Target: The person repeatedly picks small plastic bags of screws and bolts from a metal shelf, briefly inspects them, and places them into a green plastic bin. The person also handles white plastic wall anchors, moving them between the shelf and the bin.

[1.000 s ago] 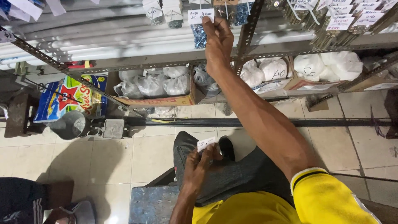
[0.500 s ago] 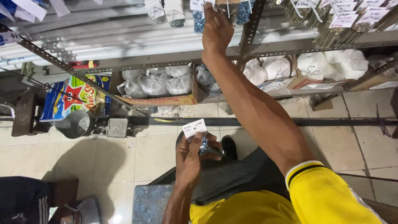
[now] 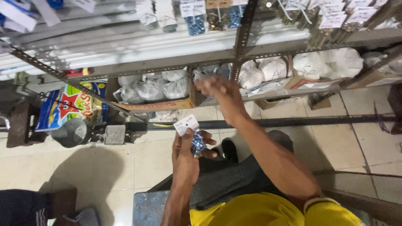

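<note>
Right hand [image 3: 217,88] lowered, packet [image 3: 197,144] in left grip [image 3: 188,155]

Shelf rack [image 3: 159,67] stands ahead, packets [image 3: 194,19] hanging along its top rail. Bagged goods [image 3: 153,88] sit in an open carton [image 3: 159,104] on the lower shelf, more bags [image 3: 322,62] to the right. Printed box [image 3: 67,106] on the floor at left, metal cup [image 3: 71,133] in front of it. Left hand [image 3: 186,157] holds a small packet [image 3: 197,144] with a paper tag [image 3: 186,124] above the lap; right hand [image 3: 217,88] is raised before the carton.
</note>
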